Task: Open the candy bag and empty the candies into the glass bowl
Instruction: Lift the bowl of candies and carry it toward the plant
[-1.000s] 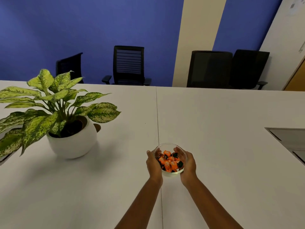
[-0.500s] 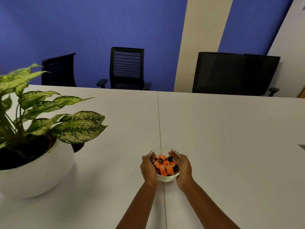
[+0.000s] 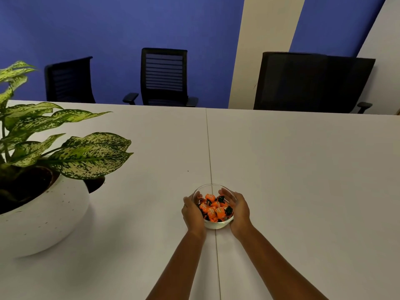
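A small glass bowl [image 3: 211, 187] sits on the white table [image 3: 303, 180], over the seam between two tabletops. It holds several orange and black wrapped candies [image 3: 214, 208]. My left hand [image 3: 192, 213] cups the bowl's left side and my right hand [image 3: 239, 211] cups its right side, fingers wrapped around the glass. No candy bag is in view.
A large potted plant [image 3: 41, 204] in a white round pot stands at the left, its leaves reaching toward the middle. Three black office chairs [image 3: 164, 76] line the table's far edge before a blue wall.
The view has shifted, so the plant now looms nearer at the left. Both hands still hold the bowl in the same grip on the table seam.
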### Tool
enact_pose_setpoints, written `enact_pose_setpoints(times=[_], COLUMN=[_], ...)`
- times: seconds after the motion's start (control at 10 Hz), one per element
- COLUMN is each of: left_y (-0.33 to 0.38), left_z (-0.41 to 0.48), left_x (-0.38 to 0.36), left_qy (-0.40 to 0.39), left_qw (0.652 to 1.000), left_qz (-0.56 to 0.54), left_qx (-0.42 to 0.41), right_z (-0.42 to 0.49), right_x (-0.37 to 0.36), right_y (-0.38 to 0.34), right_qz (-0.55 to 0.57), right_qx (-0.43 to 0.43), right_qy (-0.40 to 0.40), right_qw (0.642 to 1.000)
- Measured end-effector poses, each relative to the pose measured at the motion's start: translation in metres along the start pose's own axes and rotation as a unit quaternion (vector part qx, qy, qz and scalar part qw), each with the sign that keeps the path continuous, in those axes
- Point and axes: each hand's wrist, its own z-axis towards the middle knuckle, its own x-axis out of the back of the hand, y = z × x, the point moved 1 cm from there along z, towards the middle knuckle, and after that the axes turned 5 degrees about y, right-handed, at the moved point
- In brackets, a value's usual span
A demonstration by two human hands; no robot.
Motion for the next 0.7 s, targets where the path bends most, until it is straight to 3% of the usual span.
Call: enact_pose_setpoints(times=[0.5,0.7], left_y=[0.004,0.010], left_z=[-0.016,-0.063], left_x=[0.022,0.066], left_qy=[-0.032,0.003], left_qw=[0.997,0.977], left_qz=[0.069,0.199], left_qx=[-0.024,-0.071], right_z=[-0.014,-0.061], right_x=[0.029,0.076], right_y=[-0.011,-0.014], right_qz=[-0.063,-0.134], right_qx=[-0.001,0.007], right_qy=[0.016,0.060], right_qw=[0.998,0.989])
